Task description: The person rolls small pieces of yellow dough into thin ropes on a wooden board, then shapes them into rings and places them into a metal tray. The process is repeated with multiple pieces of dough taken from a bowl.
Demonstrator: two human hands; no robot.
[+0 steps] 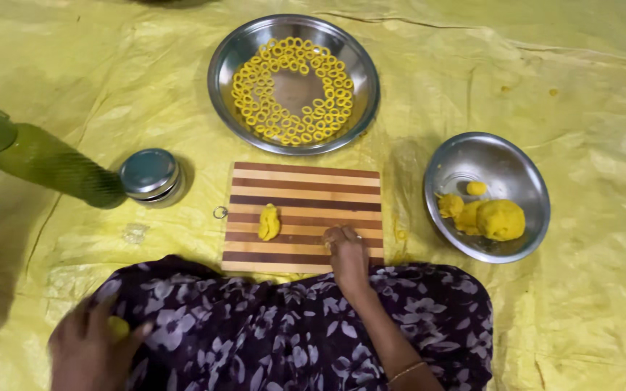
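A striped wooden cutting board point(304, 190) lies on the yellow sheet in front of me. A small lump of yellow dough point(269, 222) rests on its near left part. My right hand point(347, 255) presses down on the board's near right edge, fingers curled, nothing visibly held. My left hand point(92, 347) is at the lower left beside my dark flowered dress point(284, 333), closed around a small piece of yellow dough point(117, 327).
A large steel plate point(224, 80) at the top holds several small yellow dough rings. A smaller steel bowl point(529, 181) on the right holds dough lumps. A green bottle point(45, 159), a small steel lidded tin point(149, 174) and a metal ring point(220, 212) lie to the left.
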